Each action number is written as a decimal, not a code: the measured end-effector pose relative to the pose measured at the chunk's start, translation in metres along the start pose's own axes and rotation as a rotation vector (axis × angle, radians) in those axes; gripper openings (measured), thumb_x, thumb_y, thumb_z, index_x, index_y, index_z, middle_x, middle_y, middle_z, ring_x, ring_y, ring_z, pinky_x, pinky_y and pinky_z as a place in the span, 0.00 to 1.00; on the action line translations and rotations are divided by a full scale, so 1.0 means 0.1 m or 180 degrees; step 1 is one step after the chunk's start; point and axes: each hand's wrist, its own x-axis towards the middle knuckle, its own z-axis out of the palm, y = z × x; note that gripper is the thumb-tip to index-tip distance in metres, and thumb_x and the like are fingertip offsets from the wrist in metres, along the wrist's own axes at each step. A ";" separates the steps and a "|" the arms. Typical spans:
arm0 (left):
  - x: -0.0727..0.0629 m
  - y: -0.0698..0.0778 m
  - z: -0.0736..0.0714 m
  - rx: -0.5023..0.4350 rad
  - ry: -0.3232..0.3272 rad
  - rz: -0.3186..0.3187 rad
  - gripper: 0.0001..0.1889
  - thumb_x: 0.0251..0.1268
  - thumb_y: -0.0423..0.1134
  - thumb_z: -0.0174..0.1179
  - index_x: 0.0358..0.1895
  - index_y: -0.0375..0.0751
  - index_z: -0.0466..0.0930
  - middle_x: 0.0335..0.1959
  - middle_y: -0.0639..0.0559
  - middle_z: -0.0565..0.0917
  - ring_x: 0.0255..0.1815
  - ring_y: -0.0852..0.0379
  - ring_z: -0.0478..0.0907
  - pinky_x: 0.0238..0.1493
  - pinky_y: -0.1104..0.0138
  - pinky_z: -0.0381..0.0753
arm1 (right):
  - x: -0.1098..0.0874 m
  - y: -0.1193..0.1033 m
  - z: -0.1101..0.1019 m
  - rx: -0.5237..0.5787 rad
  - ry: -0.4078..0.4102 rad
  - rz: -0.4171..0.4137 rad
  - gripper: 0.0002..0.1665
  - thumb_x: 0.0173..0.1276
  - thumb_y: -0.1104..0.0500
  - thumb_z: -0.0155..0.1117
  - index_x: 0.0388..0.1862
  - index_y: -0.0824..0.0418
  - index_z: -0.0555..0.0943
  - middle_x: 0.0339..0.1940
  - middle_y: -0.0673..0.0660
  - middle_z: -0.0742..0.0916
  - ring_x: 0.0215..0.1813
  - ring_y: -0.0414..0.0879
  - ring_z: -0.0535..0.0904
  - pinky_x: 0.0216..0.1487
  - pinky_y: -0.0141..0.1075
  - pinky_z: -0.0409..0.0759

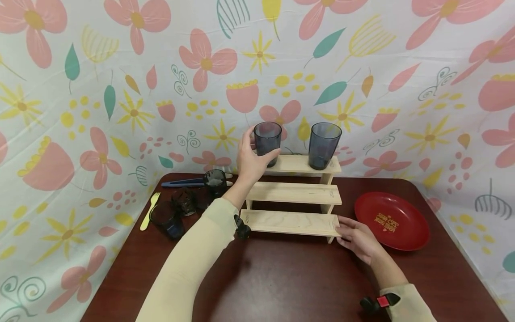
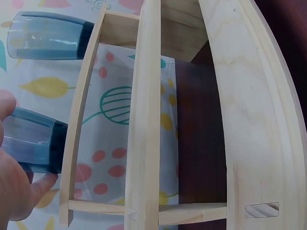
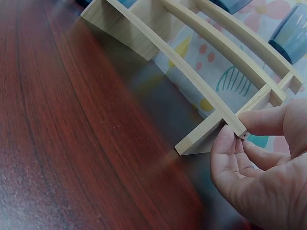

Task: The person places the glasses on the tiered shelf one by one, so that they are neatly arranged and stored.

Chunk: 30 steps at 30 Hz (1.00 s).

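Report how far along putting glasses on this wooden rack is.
Done: the first glass stands ungripped on the right end of the top shelf. In progress: the left grip holds a second glass at that shelf's left end, and the right grip pinches the right end of the bottom shelf. Remaining, probably: releasing it, then shelving the dark glassware on the table.
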 end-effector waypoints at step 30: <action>-0.46 0.06 -0.42 -0.0449 -0.0068 0.0183 0.42 0.61 0.47 0.77 0.77 0.53 0.65 0.64 0.40 0.73 0.62 0.41 0.74 0.59 0.45 0.77 | -0.02 -0.02 0.01 0.0008 -0.0022 0.0027 0.42 0.80 0.62 0.59 0.83 0.71 0.50 0.53 0.53 0.82 0.46 0.42 0.83 0.49 0.36 0.84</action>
